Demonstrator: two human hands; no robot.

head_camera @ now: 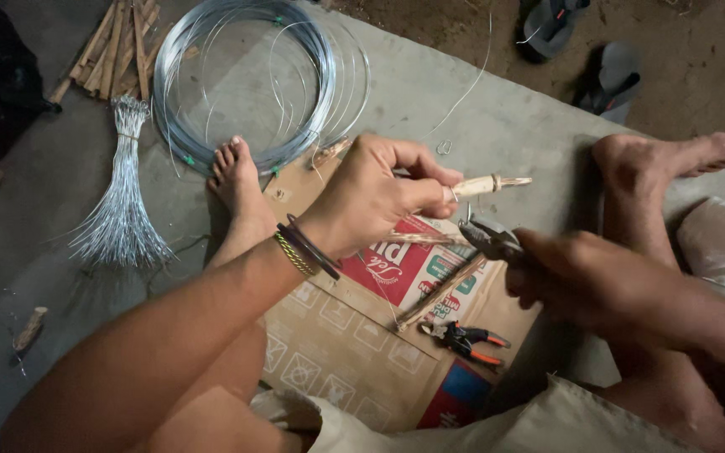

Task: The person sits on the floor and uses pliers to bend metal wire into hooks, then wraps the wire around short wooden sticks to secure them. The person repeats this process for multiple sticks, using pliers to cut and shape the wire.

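A flattened cardboard box (354,352) lies on the concrete floor (480,101) between the seated person's bare feet and serves as the work mat. Beyond it rests a large coil of steel wire (179,101), with a bundle of cut wire lengths (119,210) and a stack of wooden sticks (115,46) to its left.

The left hand (371,197) is closed around a thin stick bundle (492,183), pinching it just behind its tip, above the cardboard. The right hand (585,281) is clenched on the handles of pliers (488,241), whose nose sits just under that tip.

Judging from this, the tie would go best with the bundle held steady near the binding point, the plier nose biting the wire close to the sticks, and the twist kept even.

Orange-handled cutters (467,340) lie spare on the cardboard.
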